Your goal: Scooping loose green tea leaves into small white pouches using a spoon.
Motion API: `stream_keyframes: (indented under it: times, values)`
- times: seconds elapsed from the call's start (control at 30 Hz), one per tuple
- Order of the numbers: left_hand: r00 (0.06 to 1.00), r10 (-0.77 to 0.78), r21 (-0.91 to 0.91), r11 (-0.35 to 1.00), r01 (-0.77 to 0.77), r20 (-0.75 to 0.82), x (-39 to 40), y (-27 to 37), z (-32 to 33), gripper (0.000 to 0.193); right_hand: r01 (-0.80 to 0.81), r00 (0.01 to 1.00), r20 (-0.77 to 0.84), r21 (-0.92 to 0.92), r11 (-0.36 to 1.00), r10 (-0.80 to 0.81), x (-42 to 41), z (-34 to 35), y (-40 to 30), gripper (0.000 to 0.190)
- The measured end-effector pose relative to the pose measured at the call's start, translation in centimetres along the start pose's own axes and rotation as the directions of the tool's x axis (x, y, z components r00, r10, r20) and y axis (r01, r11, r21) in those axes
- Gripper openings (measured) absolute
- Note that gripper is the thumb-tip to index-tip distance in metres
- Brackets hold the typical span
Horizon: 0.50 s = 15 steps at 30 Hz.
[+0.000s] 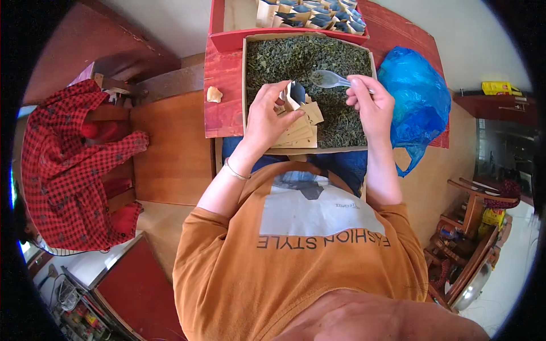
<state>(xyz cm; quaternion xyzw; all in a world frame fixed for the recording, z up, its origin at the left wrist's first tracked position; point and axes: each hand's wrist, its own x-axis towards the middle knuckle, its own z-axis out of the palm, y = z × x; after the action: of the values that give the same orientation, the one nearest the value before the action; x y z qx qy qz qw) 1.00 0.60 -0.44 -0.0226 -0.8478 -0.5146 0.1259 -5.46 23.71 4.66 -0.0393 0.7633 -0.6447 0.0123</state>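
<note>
My left hand (269,117) pinches a small kraft paper packet (295,97) with a dark lining, its mouth spread apart. Below that packet, several flat kraft packets (298,131) lie in a loose pile on the dried green leaves. My right hand (372,102) holds a clear plastic spoon (330,79) by its handle, its bowl just right of the packet and apart from it. Some leaf appears to be in the spoon's bowl. Loose dried leaves, which look like tea (294,53), fill a shallow cardboard box (244,85) under both hands.
Behind the cardboard box stands a red box (290,36) with rows of upright packets (320,15). A blue plastic bag (413,98) bulges at the right of the red table (224,121). A small pale lump (214,94) lies at its left. Checked red cloth (76,179) hangs over a chair.
</note>
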Motion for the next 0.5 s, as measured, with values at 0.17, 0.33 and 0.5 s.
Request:
stream_keyframes:
  times: [0.17, 0.33, 0.5]
  values:
    - [1.000, -0.012, -0.004, 1.000, 0.012, -0.004, 0.1, 0.0, 0.0, 0.070, 0.411, 0.911, 0.112, -0.196, 0.890, -0.397, -2.1, 0.4, -1.7, 0.014]
    - [0.999, 0.015, 0.008, 1.000, -0.015, -0.029, 0.1, -0.4, 0.3, 0.070, 0.716, 0.658, 0.236, -0.490, 0.497, -0.715, -1.3, 0.0, -1.5, 0.019]
    - [0.999, 0.027, 0.032, 0.999, -0.026, -0.035, 0.0, -0.6, 0.3, 0.071, 0.646, 0.672, 0.448, -0.744, 0.171, -0.590, 0.3, -1.1, 1.3, 0.021]
